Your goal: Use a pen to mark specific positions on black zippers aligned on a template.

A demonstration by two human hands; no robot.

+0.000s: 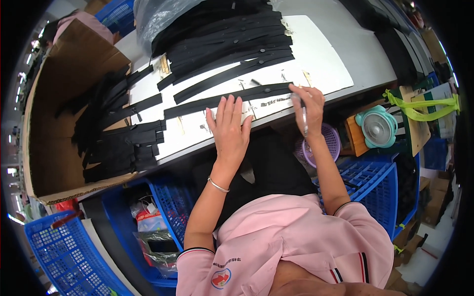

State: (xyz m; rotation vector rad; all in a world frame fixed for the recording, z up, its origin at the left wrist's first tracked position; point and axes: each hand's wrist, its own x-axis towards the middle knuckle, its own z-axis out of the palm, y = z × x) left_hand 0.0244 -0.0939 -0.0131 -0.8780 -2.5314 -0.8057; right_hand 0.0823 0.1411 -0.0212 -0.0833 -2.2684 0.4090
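One black strap (227,98) under two hands (229,130), one pen (304,118).

long black strip (227,99), flat, on white board (321,59)

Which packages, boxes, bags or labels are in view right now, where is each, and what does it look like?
Cardboard box: left of the white board, open, brown, with black strips spilling out.
Clear plastic bag: top of the table, crumpled, over the far strip pile.
Red and white packet: in the blue crate under the table, small and crinkled.
Green bag straps: far right, bright lime.
No screens or signs visible.
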